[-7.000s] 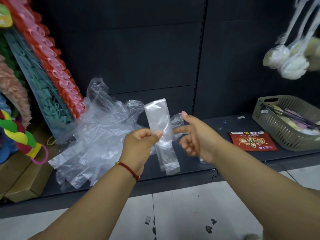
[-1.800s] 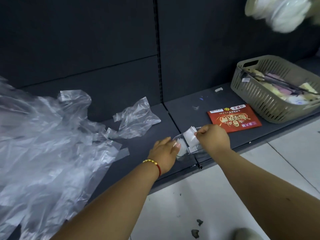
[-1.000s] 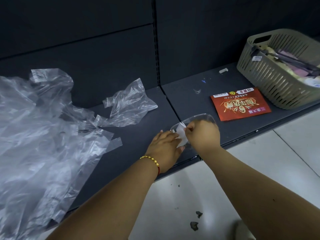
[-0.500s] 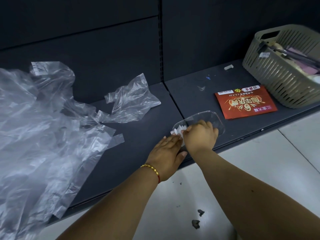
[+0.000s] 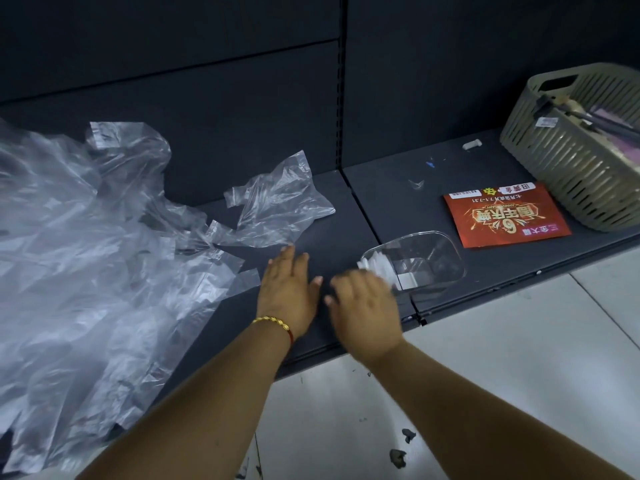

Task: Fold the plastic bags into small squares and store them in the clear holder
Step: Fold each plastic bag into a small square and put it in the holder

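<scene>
In the head view, the left hand (image 5: 289, 292) lies flat with straight fingers over the dark shelf (image 5: 332, 209), fingertips near the loose plastic bags (image 5: 104, 244) heaped at left. The right hand (image 5: 365, 308), blurred, is spread and holds nothing, just beside the clear holder (image 5: 429, 258), where white folded squares (image 5: 377, 265) stand at its left end.

A red leaflet (image 5: 506, 215) lies near the front edge of the dark shelf (image 5: 332, 237), printed upside down to the camera. It shows a large gold "6", the word "ANNIVERSARY", the dates "7.1-7.31", and Chinese characters too small to read surely.
</scene>
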Demonstrator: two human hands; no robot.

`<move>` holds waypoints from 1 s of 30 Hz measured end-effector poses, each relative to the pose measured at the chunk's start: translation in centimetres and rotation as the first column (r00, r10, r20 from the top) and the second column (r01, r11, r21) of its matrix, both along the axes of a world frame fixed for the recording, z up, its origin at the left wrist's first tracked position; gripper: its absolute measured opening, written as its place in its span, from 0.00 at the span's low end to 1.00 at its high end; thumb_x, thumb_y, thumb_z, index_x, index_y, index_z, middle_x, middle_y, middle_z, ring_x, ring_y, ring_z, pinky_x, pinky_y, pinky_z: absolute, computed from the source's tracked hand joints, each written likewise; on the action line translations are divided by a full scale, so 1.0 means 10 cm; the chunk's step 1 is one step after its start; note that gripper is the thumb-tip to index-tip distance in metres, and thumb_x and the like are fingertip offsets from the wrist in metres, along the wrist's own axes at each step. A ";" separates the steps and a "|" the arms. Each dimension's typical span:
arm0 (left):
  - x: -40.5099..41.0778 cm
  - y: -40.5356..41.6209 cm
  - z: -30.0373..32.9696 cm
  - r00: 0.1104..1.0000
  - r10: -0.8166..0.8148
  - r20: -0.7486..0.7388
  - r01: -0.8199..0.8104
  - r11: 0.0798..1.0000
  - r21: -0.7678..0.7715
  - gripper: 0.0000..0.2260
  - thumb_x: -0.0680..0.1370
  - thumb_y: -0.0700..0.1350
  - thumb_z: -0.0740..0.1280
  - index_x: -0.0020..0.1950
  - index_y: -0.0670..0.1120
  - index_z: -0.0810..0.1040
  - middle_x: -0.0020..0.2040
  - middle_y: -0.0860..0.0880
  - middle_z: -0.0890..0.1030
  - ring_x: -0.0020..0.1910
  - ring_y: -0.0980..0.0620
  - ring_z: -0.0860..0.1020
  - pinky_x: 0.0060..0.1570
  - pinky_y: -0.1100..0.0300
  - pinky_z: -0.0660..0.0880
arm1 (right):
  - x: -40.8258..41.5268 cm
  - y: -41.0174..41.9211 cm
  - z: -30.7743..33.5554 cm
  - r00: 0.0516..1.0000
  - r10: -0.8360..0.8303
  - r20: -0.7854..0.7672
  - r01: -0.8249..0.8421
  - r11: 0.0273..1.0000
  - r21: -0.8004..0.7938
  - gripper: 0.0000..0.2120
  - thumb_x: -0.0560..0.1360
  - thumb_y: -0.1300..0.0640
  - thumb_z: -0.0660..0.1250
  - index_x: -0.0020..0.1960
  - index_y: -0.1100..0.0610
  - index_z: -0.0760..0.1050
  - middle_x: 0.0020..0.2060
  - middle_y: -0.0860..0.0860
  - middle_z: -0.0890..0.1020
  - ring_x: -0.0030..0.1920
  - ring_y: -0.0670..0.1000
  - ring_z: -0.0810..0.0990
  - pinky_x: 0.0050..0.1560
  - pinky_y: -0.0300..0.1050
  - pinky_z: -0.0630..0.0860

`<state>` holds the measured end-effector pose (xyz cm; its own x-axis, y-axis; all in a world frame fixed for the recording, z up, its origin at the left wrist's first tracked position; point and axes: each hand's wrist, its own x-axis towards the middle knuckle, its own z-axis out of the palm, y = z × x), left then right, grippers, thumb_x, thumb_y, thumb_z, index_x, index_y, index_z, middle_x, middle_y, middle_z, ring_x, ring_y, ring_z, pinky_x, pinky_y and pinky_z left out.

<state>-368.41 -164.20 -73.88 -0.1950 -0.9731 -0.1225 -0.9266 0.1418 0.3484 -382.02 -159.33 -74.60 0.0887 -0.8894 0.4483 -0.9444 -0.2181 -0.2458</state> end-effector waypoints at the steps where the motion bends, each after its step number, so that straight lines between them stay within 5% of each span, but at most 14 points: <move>1: 0.09 -0.07 0.01 0.998 0.037 0.055 -0.037 0.999 -0.004 0.24 0.83 0.53 0.55 0.78 0.44 0.59 0.80 0.41 0.48 0.79 0.44 0.47 0.77 0.52 0.41 | 0.11 0.05 -0.04 0.995 0.093 -0.024 -0.090 0.992 0.084 0.09 0.72 0.52 0.66 0.48 0.56 0.78 0.43 0.53 0.79 0.45 0.55 0.78 0.48 0.48 0.75; 3: 0.26 -0.21 0.03 0.981 0.088 0.175 -0.083 0.996 -0.039 0.24 0.83 0.54 0.53 0.76 0.45 0.62 0.80 0.39 0.46 0.78 0.41 0.46 0.77 0.49 0.41 | 0.29 0.10 -0.12 0.982 0.184 -0.045 -0.153 0.911 0.383 0.19 0.75 0.48 0.67 0.62 0.56 0.75 0.58 0.55 0.78 0.60 0.57 0.77 0.62 0.50 0.73; 6: 0.48 -0.44 0.08 0.956 0.105 0.274 -0.104 0.994 -0.019 0.22 0.83 0.56 0.52 0.73 0.48 0.68 0.80 0.42 0.44 0.78 0.41 0.43 0.76 0.46 0.41 | 0.32 0.05 -0.21 0.970 0.229 -0.084 -0.100 0.688 0.719 0.32 0.81 0.39 0.49 0.80 0.52 0.47 0.79 0.54 0.48 0.79 0.56 0.44 0.77 0.53 0.42; 10: 0.68 -0.73 0.10 0.921 -0.006 0.391 -0.063 0.985 0.164 0.25 0.83 0.59 0.47 0.74 0.48 0.68 0.81 0.47 0.47 0.79 0.44 0.42 0.76 0.43 0.41 | 0.26 0.00 -0.30 0.938 0.319 -0.137 -0.100 0.626 0.774 0.46 0.65 0.27 0.24 0.78 0.47 0.34 0.78 0.51 0.35 0.77 0.55 0.32 0.76 0.56 0.33; 13: 0.76 -0.87 0.13 0.930 -0.065 0.362 -0.030 0.968 0.249 0.25 0.84 0.57 0.47 0.75 0.45 0.66 0.79 0.49 0.59 0.79 0.46 0.49 0.76 0.44 0.45 | 0.24 0.00 -0.28 0.929 0.344 -0.135 -0.105 0.596 0.796 0.50 0.58 0.30 0.22 0.78 0.47 0.33 0.77 0.50 0.33 0.76 0.54 0.31 0.76 0.55 0.32; 16: 0.81 -0.90 0.27 0.986 -0.024 0.165 0.005 0.994 0.111 0.19 0.84 0.51 0.52 0.62 0.40 0.76 0.66 0.43 0.75 0.70 0.43 0.67 0.72 0.47 0.59 | 0.27 -0.03 -0.23 0.931 0.341 -0.129 -0.089 0.557 0.826 0.51 0.57 0.29 0.22 0.78 0.47 0.34 0.77 0.50 0.33 0.77 0.54 0.31 0.76 0.56 0.34; 18: 0.80 -0.84 0.45 0.995 0.036 -0.091 -0.036 0.999 -0.004 0.16 0.83 0.47 0.58 0.48 0.38 0.79 0.53 0.43 0.79 0.57 0.44 0.75 0.63 0.53 0.68 | 0.28 -0.05 -0.18 0.939 0.327 -0.110 -0.084 0.525 0.847 0.50 0.60 0.28 0.24 0.79 0.47 0.35 0.78 0.50 0.34 0.77 0.54 0.32 0.76 0.56 0.35; 20: 0.78 -0.73 0.68 0.951 0.086 -0.296 -0.112 0.991 -0.073 0.13 0.81 0.47 0.64 0.47 0.40 0.82 0.51 0.47 0.79 0.52 0.50 0.76 0.53 0.62 0.68 | 0.29 -0.06 -0.09 0.948 0.304 -0.095 -0.070 0.488 0.870 0.40 0.73 0.29 0.33 0.79 0.48 0.38 0.78 0.50 0.35 0.77 0.53 0.33 0.77 0.56 0.37; 23: 0.76 -0.56 1.02 0.905 0.095 -0.414 -0.184 0.966 -0.182 0.06 0.77 0.47 0.71 0.47 0.45 0.84 0.47 0.52 0.79 0.48 0.57 0.75 0.49 0.68 0.68 | 0.28 0.01 0.06 0.970 0.242 -0.031 -0.082 0.442 0.893 0.33 0.81 0.35 0.43 0.80 0.50 0.44 0.79 0.51 0.41 0.79 0.53 0.39 0.78 0.54 0.42; 26: 0.79 -0.37 1.37 0.837 0.087 -0.540 -0.220 0.957 -0.188 0.01 0.75 0.43 0.73 0.44 0.47 0.84 0.45 0.53 0.81 0.41 0.63 0.77 0.44 0.76 0.69 | 0.26 0.11 0.24 0.978 -0.041 0.203 -0.156 0.498 0.853 0.34 0.80 0.37 0.53 0.80 0.52 0.50 0.78 0.53 0.57 0.77 0.55 0.57 0.76 0.49 0.56; 30: 0.84 -0.02 1.81 0.726 0.083 -0.683 -0.225 0.967 -0.122 0.04 0.75 0.39 0.73 0.41 0.47 0.83 0.39 0.55 0.82 0.36 0.67 0.79 0.38 0.75 0.72 | 0.21 0.16 0.66 0.641 -0.421 0.642 -0.129 0.766 0.630 0.36 0.74 0.46 0.71 0.76 0.52 0.58 0.66 0.52 0.73 0.65 0.51 0.74 0.61 0.45 0.72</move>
<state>-359.97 -164.40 -55.82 -0.0020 -0.9865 0.1637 -0.4784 0.1447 0.8661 -379.90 -157.76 -68.00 -0.1681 -0.9364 -0.3079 -0.3908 0.3501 -0.8513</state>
